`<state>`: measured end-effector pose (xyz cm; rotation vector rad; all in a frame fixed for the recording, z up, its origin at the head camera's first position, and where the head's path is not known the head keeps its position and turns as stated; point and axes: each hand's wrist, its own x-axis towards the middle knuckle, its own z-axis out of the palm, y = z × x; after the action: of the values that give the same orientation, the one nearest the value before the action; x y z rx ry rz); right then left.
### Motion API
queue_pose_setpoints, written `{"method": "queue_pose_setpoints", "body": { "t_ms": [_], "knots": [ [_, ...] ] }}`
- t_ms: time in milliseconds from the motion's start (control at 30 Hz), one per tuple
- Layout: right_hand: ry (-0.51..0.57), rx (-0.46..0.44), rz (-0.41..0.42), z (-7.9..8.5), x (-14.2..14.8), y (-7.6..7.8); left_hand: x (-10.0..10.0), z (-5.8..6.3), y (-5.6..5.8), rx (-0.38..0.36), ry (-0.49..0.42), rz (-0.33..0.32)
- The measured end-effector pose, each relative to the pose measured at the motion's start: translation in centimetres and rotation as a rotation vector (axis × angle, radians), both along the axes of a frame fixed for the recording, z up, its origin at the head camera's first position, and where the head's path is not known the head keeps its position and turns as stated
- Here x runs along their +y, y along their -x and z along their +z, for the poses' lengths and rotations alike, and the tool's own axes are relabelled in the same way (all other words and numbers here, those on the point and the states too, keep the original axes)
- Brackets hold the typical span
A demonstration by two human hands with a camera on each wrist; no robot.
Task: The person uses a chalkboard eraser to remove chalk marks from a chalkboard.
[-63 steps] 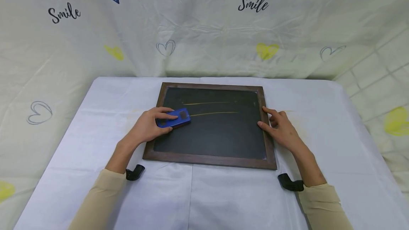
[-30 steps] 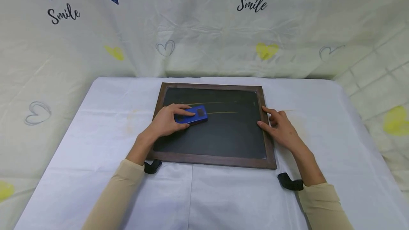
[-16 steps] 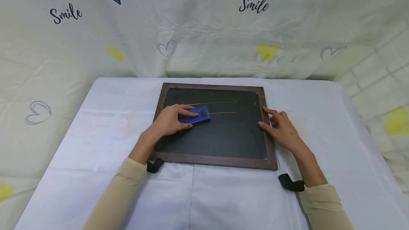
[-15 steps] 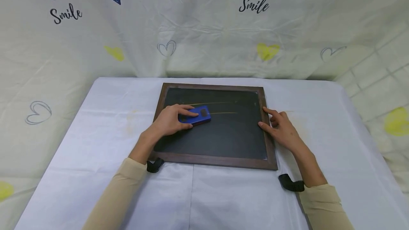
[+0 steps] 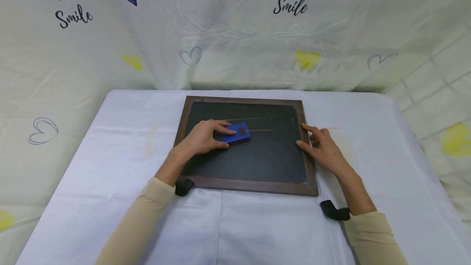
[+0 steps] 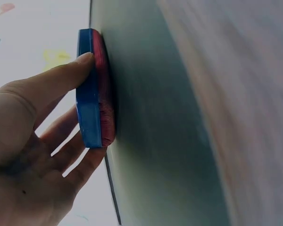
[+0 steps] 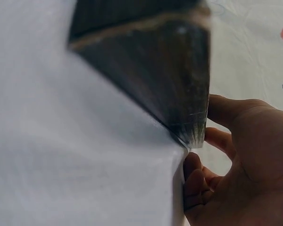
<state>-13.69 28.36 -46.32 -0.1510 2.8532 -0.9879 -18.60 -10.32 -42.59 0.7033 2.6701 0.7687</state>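
Note:
My left hand (image 5: 204,137) holds a blackboard eraser (image 5: 240,132) with a blue back and a reddish felt pad, thumb on the near side and fingers on the far side. The felt lies against the dark face of a wood-framed chalkboard (image 5: 250,162). In the left wrist view the eraser (image 6: 88,110) sits between thumb and fingers. Two thin yellow chalk lines (image 5: 262,130) run across the board, partly covered by hand and eraser. My right hand (image 5: 324,150) grips the board's right frame, thumb on top and index finger at the edge; its other fingers curl beside the frame (image 7: 179,80).
The board lies flat on a table with a white cloth (image 5: 368,146). Behind it hangs a pale printed curtain (image 5: 239,40). A black wrist camera mount (image 5: 184,187) overlaps the board's lower left frame; another black mount (image 5: 335,210) sits at the right wrist.
My left hand has slid the eraser rightward from the board's left side to near its middle, covering more of the lower chalk line. The right hand and the board keep their places.

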Motion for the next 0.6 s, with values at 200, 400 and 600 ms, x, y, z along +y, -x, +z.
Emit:
{"method": "queue_pose_setpoints", "body": {
  "t_ms": [200,400,600],
  "knots": [
    [-0.006,-0.002,-0.006,0.2,-0.1,-0.1,1.0,-0.1,0.3,0.018,-0.002,-0.036],
    [-0.006,0.009,-0.002,0.2,-0.3,-0.1,2.3,-0.1,0.6,0.005,0.006,-0.055],
    [-0.006,0.003,-0.005,0.2,-0.4,-0.1,3.8,-0.1,0.9,-0.007,0.026,-0.073]
  ]
}}
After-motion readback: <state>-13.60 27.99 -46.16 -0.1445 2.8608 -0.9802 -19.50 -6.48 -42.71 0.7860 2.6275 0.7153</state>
